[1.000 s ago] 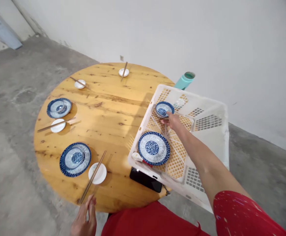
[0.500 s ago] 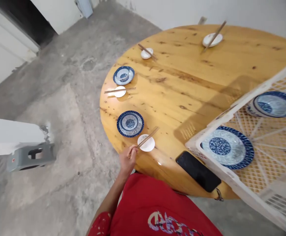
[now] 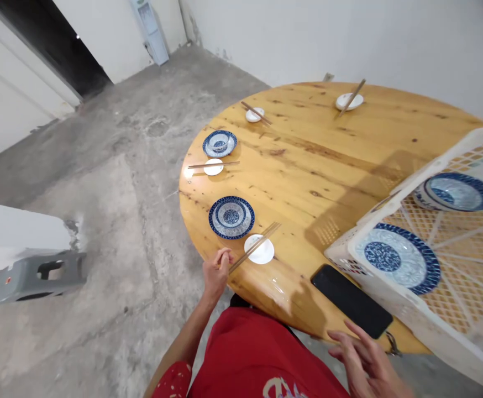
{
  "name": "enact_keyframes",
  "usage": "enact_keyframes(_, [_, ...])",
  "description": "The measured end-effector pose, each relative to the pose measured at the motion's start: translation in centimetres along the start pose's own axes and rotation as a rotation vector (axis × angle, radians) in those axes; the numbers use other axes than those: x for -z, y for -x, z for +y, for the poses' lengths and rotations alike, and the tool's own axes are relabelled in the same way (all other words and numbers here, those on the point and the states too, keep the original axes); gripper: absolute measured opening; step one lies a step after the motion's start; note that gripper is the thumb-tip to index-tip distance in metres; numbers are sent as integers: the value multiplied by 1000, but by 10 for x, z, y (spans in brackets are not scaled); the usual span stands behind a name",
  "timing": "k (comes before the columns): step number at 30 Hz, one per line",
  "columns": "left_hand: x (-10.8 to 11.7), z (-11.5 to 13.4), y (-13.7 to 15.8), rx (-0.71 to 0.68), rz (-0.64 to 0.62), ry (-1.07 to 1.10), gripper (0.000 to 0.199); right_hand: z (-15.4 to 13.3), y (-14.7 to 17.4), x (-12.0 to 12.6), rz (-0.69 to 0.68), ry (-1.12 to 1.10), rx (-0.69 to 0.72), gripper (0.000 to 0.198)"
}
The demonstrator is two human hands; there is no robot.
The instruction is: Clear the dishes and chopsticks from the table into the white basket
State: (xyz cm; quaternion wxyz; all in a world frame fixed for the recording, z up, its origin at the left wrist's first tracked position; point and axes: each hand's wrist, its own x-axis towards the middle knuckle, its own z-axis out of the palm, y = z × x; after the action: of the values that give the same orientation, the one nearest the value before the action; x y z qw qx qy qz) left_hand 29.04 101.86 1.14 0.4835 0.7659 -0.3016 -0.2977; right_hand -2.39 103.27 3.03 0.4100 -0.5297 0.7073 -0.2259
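Note:
My left hand [image 3: 216, 275] is at the table's near left edge with its fingers curled together. Just right of it, a pair of wooden chopsticks [image 3: 269, 231] lies slantwise across a small white saucer [image 3: 262, 253]. Their near ends reach close beside the fingers, which appear apart from them. Behind the saucer, a blue-and-white plate [image 3: 213, 228] has a matching bowl [image 3: 230, 216] on it. At the lower right, my right hand [image 3: 368, 362] is open, fingers stretched out, nothing in it. Its fingertips come close to a black phone [image 3: 351, 298].
On the round wooden table [image 3: 291, 182] there are further saucers with chopsticks and another plate with a bowl [image 3: 219, 145]. A white plastic basket [image 3: 394, 301] at right holds blue-and-white dishes [image 3: 426, 276]. A grey stool [image 3: 26, 282] stands on the floor at left.
My left hand has let go of the chopsticks, which now rest across the saucer. My right hand has come into view at the lower right. The head view has shifted, so the table appears lower.

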Motion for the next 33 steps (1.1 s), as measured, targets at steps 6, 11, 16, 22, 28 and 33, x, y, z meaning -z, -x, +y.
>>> enact_keyframes(6, [13,-19,60,137,92,74,36,14,-8,22,-16,97,53,54])
enact_keyframes(11, [10,-38,118,222,57,108,38,46,1,35,38,-70,-53,51])
enact_keyframes(16, [13,-67,164,258,51,93,40,66,18,9,-60,-344,-186,53])
enact_keyframes(22, [17,-76,176,258,-33,73,38,68,46,-7,-176,-418,-247,59])
enact_keyframes(28, [25,-65,149,150,-150,94,32,75,63,-6,-17,-490,-261,57])
enact_keyframes(33, [78,-77,114,131,-100,116,31,35,62,-45,81,-619,-222,53])
